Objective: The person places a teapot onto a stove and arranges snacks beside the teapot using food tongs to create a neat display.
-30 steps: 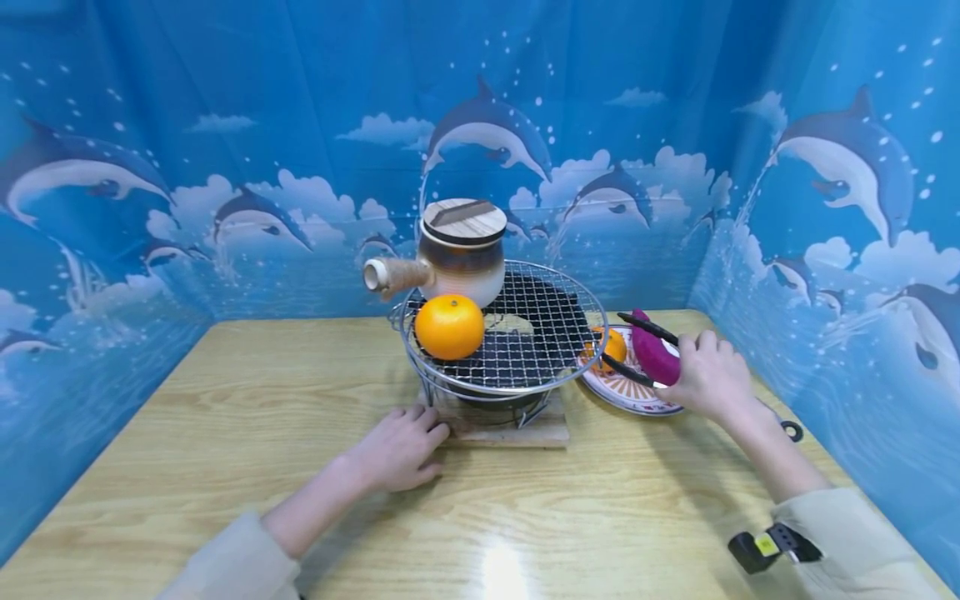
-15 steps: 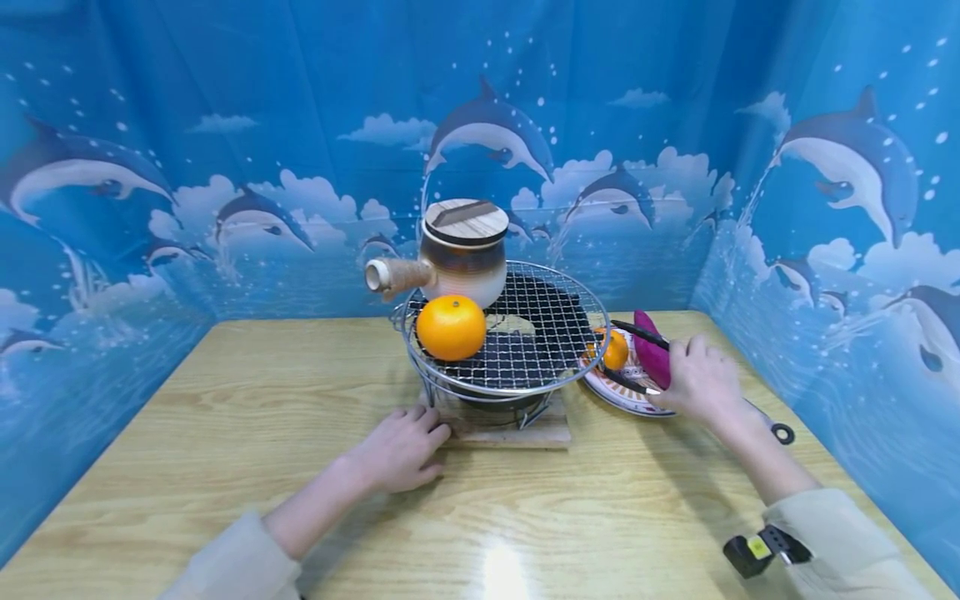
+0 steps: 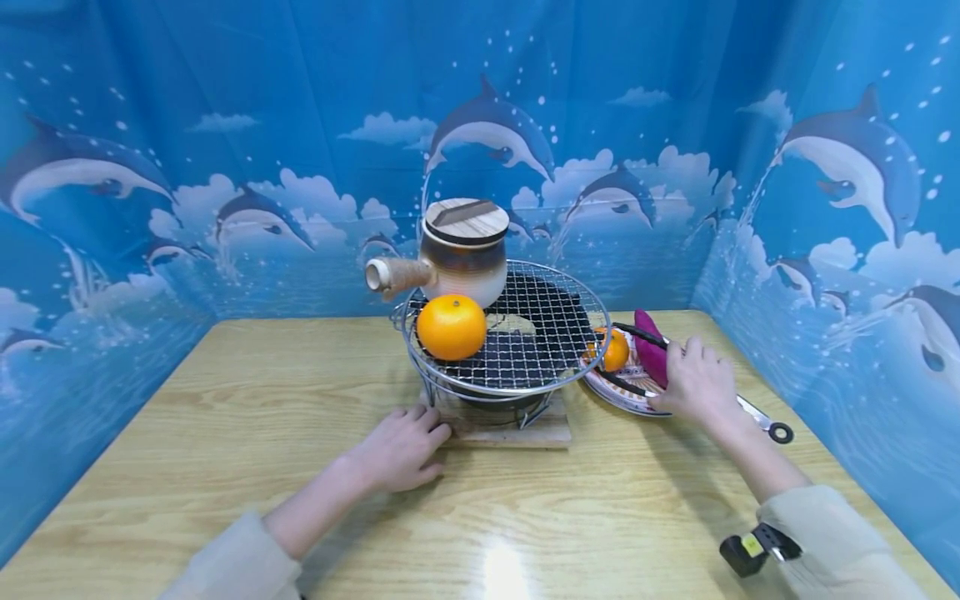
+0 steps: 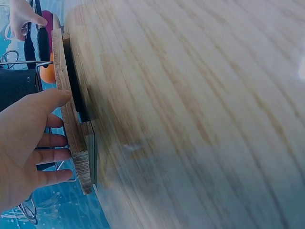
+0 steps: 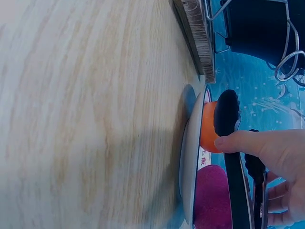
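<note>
My right hand (image 3: 701,383) holds black-and-silver tongs (image 5: 235,183), thumb on one arm and fingers about the other. The tongs' spread black tips reach over a patterned plate (image 3: 624,405), on either side of a small orange (image 3: 617,351); whether they touch it I cannot tell. A purple, sweet-potato-like piece (image 3: 652,364) lies beside it, partly behind the tongs. My left hand (image 3: 401,450) rests at the front left corner of a wooden board (image 4: 71,112), thumb and fingertips touching it, fingers fairly straight.
On the board stands a dark stove with a round wire grill (image 3: 540,350). The grill bears a large orange (image 3: 452,327) and a side-handled clay pot (image 3: 465,271) with a wooden lid. Dolphin-print curtains (image 3: 300,208) enclose the wooden table (image 3: 262,400).
My right hand has shifted slightly left and down with the tongs, whose tips now flank the small orange more closely. The tongs' ring end shows more. My left hand stays put.
</note>
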Demonstrator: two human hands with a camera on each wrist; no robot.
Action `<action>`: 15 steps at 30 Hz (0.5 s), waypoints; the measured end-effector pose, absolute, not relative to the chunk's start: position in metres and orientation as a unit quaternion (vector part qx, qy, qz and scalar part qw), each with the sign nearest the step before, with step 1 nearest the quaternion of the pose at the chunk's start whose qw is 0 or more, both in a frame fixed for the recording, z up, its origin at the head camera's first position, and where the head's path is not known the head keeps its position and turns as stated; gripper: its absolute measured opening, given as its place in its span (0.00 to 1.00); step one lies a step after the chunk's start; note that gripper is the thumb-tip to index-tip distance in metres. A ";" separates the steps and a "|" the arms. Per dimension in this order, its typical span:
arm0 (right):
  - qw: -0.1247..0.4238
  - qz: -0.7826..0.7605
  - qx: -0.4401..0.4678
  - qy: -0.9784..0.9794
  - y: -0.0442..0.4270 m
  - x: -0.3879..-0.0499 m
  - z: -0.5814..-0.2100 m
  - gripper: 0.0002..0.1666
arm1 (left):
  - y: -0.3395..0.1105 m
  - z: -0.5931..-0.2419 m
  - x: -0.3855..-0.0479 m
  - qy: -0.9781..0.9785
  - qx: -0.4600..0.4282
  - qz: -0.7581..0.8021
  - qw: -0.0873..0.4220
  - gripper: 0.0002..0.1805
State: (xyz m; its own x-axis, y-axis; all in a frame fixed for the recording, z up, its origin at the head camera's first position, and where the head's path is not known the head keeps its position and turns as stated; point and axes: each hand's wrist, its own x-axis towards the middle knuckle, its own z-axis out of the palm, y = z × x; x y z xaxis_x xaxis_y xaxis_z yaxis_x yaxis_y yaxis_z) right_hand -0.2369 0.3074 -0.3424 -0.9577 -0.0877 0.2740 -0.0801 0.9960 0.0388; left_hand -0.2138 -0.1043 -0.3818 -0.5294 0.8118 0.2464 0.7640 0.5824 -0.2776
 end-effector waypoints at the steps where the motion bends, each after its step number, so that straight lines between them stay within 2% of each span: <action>1: 0.137 -0.017 0.043 -0.989 0.308 -0.237 -0.343 0.47 | -0.104 -0.382 -0.214 -0.872 -0.452 0.066 0.177 0.18; 6: 0.126 -0.022 0.042 -0.991 0.307 -0.240 -0.345 0.49 | -0.104 -0.384 -0.213 -0.873 -0.449 0.059 0.179 0.17; 15: 0.139 -0.026 0.045 -0.989 0.306 -0.243 -0.348 0.49 | -0.104 -0.383 -0.214 -0.873 -0.450 0.056 0.177 0.17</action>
State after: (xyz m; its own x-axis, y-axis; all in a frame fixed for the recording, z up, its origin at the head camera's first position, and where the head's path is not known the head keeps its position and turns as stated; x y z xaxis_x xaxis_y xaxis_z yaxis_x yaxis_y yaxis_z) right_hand -0.2426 0.3058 -0.3483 -0.9573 -0.0963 0.2724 -0.0820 0.9946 0.0634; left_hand -0.2140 -0.1041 -0.3832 -0.5319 0.8061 0.2596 0.7665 0.5885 -0.2571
